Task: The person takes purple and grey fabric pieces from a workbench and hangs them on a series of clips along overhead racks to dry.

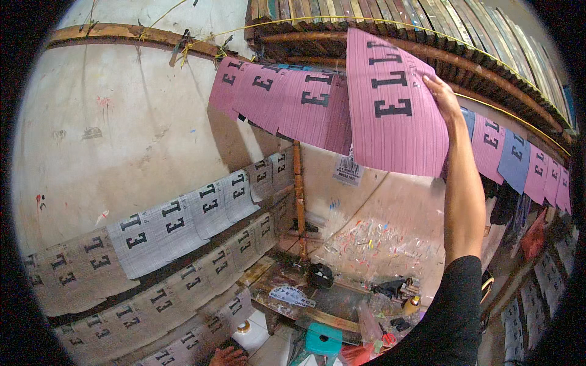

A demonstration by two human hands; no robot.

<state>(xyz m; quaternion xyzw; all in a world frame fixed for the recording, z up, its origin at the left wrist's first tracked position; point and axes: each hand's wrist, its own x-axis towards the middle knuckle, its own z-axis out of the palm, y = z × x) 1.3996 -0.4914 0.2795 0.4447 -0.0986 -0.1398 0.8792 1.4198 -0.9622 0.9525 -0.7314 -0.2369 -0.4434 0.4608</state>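
Right hand [444, 97] raised overhead, fingers pressed flat together vs. the edge of a pink printed sheet [394, 110], steadying it where it hangs from the yellow line [342, 19] under the slatted roof [464, 30]. More pink sheets [287, 97] hang left of it, prob. drying. Left hand [229, 355] sits far below the sheet, at the picture's lower edge; finger state can't tell.

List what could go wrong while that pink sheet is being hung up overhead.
The right hand holds the pink sheet only by one edge, so it might slip or tear. It overlaps the neighbouring pink sheets on the line, so fresh print could smear. The raised arm reaches over a cluttered workbench, where a dropped sheet would land.
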